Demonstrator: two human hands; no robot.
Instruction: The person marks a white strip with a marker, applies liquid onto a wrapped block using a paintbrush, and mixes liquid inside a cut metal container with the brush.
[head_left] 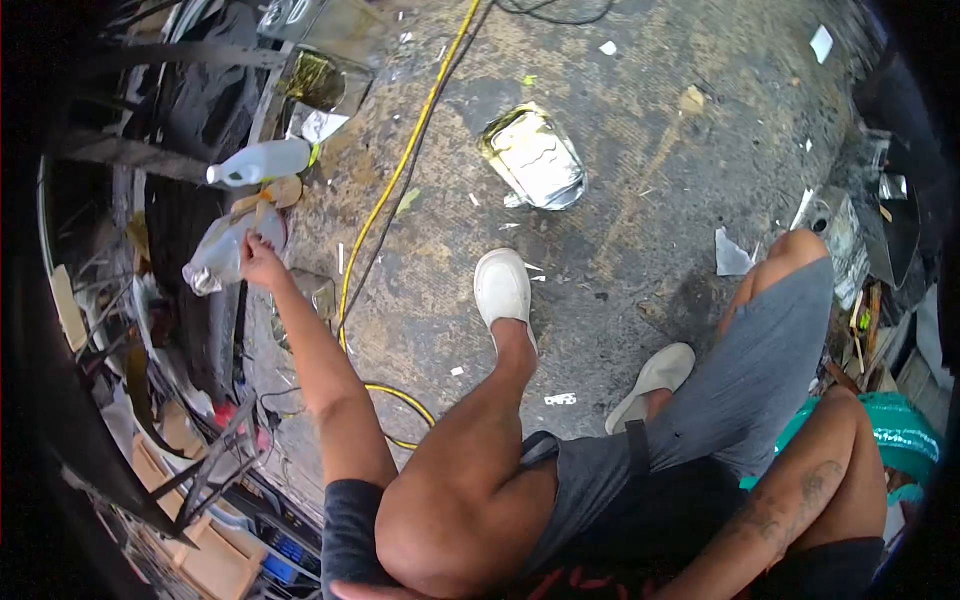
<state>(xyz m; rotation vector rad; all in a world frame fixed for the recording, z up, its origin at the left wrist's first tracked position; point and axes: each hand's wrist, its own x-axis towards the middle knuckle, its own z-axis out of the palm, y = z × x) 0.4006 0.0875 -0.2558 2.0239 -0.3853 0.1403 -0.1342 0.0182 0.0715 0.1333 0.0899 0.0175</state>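
Note:
My left hand (262, 262) reaches out to the left, its fingers closed on the side of a translucent plastic jug (220, 240) that lies tilted. Crumpled silvery material shows at the jug's lower end. Just above it lies a whitish plastic bottle (265, 163) on its side, with a round tan lid-like piece (284, 190) between the two. My tattooed right forearm (790, 510) bends across my body at the lower right, and its hand is out of view. In front of my shoe, a shiny silver and gold metal container (540, 160) sits on the floor.
A yellow cable (412, 150) and a dark cord run along the floor beside my left arm. Scrap and metal bars (150, 155) crowd the left side. Crumpled sheet metal (835, 235) and a green bundle (905, 430) stand on the right. Scraps (733, 252) litter the floor.

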